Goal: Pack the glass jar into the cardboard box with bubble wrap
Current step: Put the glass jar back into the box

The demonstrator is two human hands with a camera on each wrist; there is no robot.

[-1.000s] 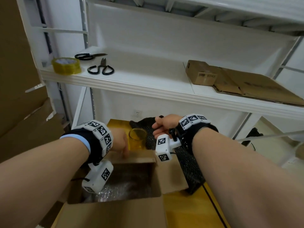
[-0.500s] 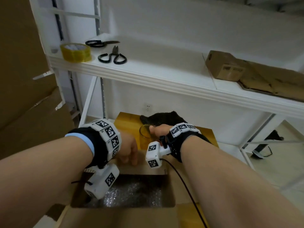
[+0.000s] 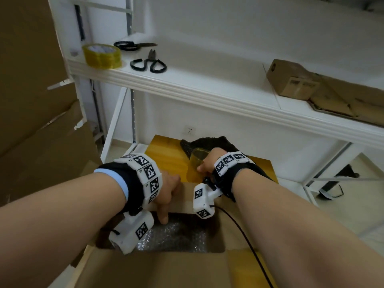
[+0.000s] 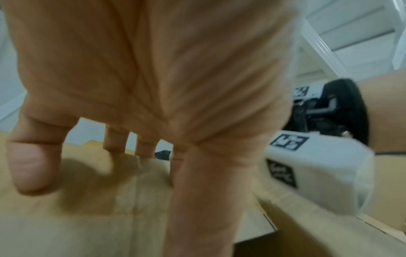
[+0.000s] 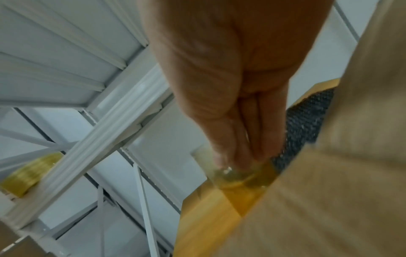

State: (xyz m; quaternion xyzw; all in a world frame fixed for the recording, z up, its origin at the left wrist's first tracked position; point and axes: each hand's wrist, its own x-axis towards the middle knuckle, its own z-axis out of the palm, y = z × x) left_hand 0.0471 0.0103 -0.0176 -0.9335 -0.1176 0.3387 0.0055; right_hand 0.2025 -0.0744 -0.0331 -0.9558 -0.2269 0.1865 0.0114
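Observation:
A clear glass jar [image 3: 194, 163] stands on the wooden table [image 3: 164, 159], just beyond the open cardboard box [image 3: 158, 271]. My right hand [image 3: 208, 162] grips the jar at its rim from above; the right wrist view shows the fingers [image 5: 241, 135] reaching down onto the jar [image 5: 239, 175]. My left hand [image 3: 169, 192] holds the box's far flap [image 3: 187, 194], fingers over its edge and one digit pointing down inside. Bubble wrap [image 3: 178, 238] lines the box bottom. A black netted sheet [image 3: 212, 142] lies behind the jar.
A white shelf [image 3: 207, 90] overhangs the table and carries a yellow tape roll [image 3: 101, 56], two pairs of scissors [image 3: 148, 64], a small cardboard box [image 3: 291, 80] and flattened cardboard. Large cardboard sheets [image 3: 31, 100] lean at the left. A black cable [image 3: 249, 246] runs over the box's right side.
My right hand let go of the black netted sheet and came down onto the jar, which it now grips. The left hand stayed on the far flap. The view tilted downward.

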